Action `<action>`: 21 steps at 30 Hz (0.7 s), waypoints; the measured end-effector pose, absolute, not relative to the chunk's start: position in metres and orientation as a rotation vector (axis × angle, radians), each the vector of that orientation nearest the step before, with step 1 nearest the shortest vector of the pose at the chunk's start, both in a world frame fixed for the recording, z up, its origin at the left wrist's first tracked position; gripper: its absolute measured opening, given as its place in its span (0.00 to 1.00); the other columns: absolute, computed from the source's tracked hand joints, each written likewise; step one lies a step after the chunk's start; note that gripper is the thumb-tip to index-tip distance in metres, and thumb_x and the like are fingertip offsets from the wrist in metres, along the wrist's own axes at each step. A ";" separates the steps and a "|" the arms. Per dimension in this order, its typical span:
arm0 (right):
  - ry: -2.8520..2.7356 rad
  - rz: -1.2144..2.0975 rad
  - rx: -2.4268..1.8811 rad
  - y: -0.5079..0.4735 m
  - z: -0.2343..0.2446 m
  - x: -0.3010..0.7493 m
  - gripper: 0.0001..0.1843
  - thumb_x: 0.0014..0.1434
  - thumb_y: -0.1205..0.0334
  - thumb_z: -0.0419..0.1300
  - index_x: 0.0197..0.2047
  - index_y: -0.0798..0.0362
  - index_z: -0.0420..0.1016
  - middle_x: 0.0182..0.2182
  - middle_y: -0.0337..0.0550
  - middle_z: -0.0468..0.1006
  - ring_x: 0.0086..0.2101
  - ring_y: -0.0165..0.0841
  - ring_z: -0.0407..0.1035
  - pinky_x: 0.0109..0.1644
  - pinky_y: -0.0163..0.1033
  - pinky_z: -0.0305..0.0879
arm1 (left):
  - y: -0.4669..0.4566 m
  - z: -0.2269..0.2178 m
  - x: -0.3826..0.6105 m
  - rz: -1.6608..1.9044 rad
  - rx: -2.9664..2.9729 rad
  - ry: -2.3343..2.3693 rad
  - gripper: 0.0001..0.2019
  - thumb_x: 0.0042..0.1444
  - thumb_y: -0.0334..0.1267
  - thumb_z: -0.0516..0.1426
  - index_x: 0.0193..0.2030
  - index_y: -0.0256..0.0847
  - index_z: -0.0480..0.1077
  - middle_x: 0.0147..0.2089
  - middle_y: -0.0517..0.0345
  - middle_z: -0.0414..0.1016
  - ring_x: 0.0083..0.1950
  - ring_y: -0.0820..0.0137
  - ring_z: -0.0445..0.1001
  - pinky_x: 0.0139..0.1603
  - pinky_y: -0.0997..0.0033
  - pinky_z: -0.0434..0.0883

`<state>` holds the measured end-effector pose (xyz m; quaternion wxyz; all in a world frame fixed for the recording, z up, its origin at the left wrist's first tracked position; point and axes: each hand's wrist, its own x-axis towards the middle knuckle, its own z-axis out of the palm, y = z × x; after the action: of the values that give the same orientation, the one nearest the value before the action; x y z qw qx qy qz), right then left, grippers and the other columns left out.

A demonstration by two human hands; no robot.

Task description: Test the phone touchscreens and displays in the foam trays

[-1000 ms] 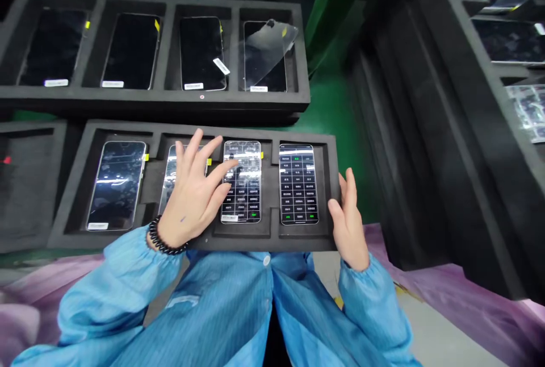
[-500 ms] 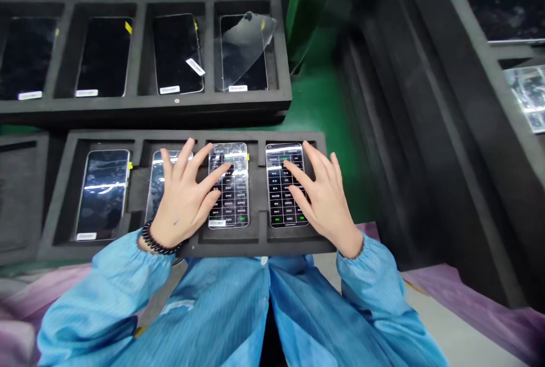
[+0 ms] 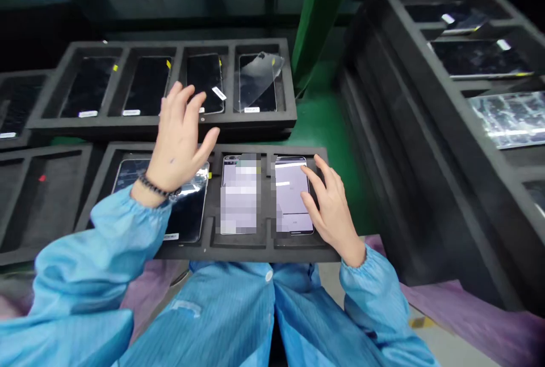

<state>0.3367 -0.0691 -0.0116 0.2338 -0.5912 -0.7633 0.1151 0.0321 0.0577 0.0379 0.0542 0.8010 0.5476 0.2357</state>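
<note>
The left hand [image 3: 179,140] is now lifted from the foam tray [image 3: 255,252], its fingers spread wide and empty; the right fingers [image 3: 315,182] are rested on the end smartphone [image 3: 287,196].

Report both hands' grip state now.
Left hand: open, raised, holding nothing.
Right hand: open, fingertips resting on a slim glass-fronted smartphone, not gripping it.

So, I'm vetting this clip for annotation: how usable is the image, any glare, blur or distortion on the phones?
Head view: a pixelated mosaic hides the middle phone screen and partly covers the next phone by the right hand; white glare streaks the phone below the left hand; the wide lens visibly bends the long foam tray at right.
</note>
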 end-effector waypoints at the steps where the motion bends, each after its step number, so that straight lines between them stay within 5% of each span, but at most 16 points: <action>1: -2.085 0.316 -1.624 -0.069 -0.012 0.337 0.26 0.73 0.54 0.48 0.71 0.49 0.59 0.72 0.58 0.56 0.69 0.49 0.55 0.70 0.64 0.58 | 0.077 0.039 0.036 0.744 2.374 1.728 0.35 0.67 0.57 0.48 0.72 0.35 0.56 0.76 0.42 0.55 0.80 0.52 0.47 0.81 0.49 0.46; 5: -2.047 0.317 -1.631 -0.068 -0.014 0.336 0.25 0.73 0.53 0.48 0.69 0.49 0.63 0.72 0.57 0.59 0.68 0.50 0.57 0.69 0.65 0.60 | 0.139 0.044 0.058 0.745 2.203 1.947 0.31 0.61 0.61 0.52 0.56 0.34 0.72 0.63 0.37 0.71 0.70 0.43 0.62 0.71 0.41 0.59; 10: -1.999 0.266 -1.601 -0.071 -0.010 0.338 0.22 0.72 0.54 0.49 0.65 0.50 0.69 0.70 0.56 0.63 0.67 0.49 0.61 0.68 0.64 0.62 | 0.142 0.061 0.073 0.699 2.169 1.849 0.22 0.57 0.56 0.55 0.30 0.36 0.73 0.36 0.51 0.80 0.52 0.59 0.77 0.58 0.58 0.68; 16: -1.724 0.382 -1.424 -0.084 0.018 0.334 0.16 0.69 0.61 0.55 0.58 0.48 0.75 0.60 0.50 0.77 0.60 0.41 0.71 0.64 0.54 0.70 | 0.050 0.086 0.076 0.987 2.144 1.627 0.14 0.65 0.46 0.54 0.36 0.42 0.77 0.28 0.62 0.79 0.31 0.73 0.77 0.42 0.71 0.73; 21: -1.518 1.174 -1.185 -0.088 0.041 0.313 0.29 0.60 0.53 0.66 0.63 0.47 0.71 0.59 0.49 0.78 0.55 0.40 0.77 0.58 0.50 0.77 | -0.041 0.092 0.086 1.209 1.975 1.280 0.06 0.63 0.37 0.60 0.37 0.47 0.79 0.29 0.68 0.80 0.30 0.76 0.78 0.38 0.76 0.76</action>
<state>0.3135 -0.0884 0.0412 0.4288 -0.4746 -0.6080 0.4703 0.0857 -0.0410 0.0917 0.2451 0.7237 0.4689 0.4430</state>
